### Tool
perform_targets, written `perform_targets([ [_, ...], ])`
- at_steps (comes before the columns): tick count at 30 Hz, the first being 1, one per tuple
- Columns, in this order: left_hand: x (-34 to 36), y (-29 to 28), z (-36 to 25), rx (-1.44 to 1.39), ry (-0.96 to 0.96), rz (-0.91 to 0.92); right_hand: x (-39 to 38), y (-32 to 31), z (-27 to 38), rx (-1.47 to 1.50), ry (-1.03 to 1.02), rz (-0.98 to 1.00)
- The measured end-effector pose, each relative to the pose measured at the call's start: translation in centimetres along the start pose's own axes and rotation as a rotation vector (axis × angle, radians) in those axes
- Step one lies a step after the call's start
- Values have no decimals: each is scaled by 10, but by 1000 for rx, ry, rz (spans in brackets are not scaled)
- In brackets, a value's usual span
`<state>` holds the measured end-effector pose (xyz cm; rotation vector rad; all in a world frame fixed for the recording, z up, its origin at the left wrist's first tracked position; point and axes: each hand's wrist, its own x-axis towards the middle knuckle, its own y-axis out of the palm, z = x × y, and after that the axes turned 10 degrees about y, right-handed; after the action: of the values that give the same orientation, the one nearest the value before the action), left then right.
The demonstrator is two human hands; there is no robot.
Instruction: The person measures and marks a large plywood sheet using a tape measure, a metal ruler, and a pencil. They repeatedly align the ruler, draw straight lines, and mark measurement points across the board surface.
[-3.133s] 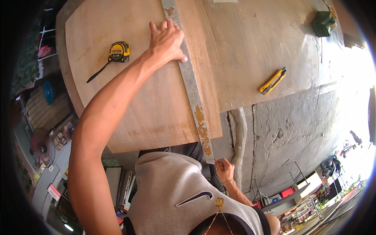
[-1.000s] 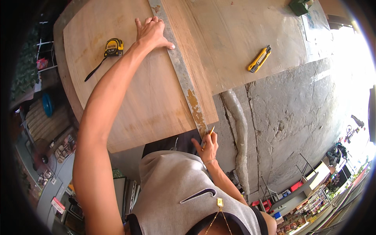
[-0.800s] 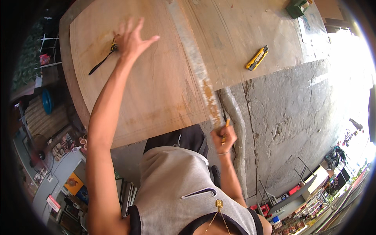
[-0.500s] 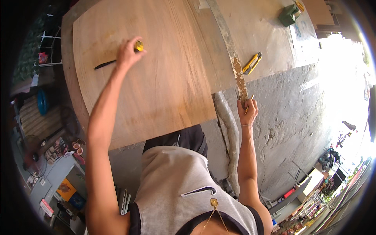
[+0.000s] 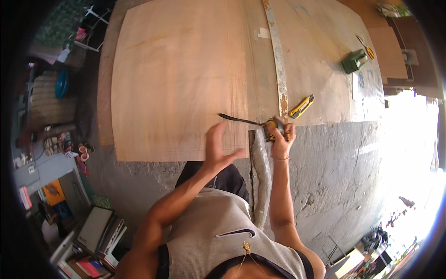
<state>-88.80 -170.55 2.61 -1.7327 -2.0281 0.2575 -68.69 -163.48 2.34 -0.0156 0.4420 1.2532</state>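
My right hand (image 5: pixel 282 143) is closed around a yellow-and-black tape measure (image 5: pixel 274 125) just beyond the near edge of the table. Its black wrist strap (image 5: pixel 239 119) trails left over the plywood sheet (image 5: pixel 181 83). Whether a pencil is still in that hand too, I cannot tell. My left hand (image 5: pixel 220 151) hovers by the sheet's near right corner, slightly blurred, thumb and fingers apart and nothing in it. Right of the sheet lies a long, worn flat strip (image 5: pixel 277 60), its near end hidden by my right hand. Beside it rests a yellow-and-black utility knife (image 5: pixel 302 106).
On the table's right part (image 5: pixel 320 51) stand a dark green block-like object (image 5: pixel 354 61) and yellow-handled scissors (image 5: pixel 369 51). Below the table is cracked concrete floor (image 5: pixel 330 172), with a pale pipe-like ridge (image 5: pixel 262 181) along it. A blue basin (image 5: pixel 61 83) shows far left.
The tape measure has passed from my left hand to my right. My left hand came back rightward and toward me. My right hand no longer grips the strip's end; the view shifted too.
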Motion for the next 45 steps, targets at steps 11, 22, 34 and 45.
perform_targets([
  [11,-63,-10,61,-1222,-908,-1115,67,39,41,-430,-376,136],
  [22,-257,-347,141,-324,-749,-1192,95,100,32,-540,-236,388],
  [34,-74,-562,298,536,-1042,-400,61,156,65,-556,-228,393],
  [45,130,-224,99,-883,-368,318,-16,282,21,-695,-239,1204],
])
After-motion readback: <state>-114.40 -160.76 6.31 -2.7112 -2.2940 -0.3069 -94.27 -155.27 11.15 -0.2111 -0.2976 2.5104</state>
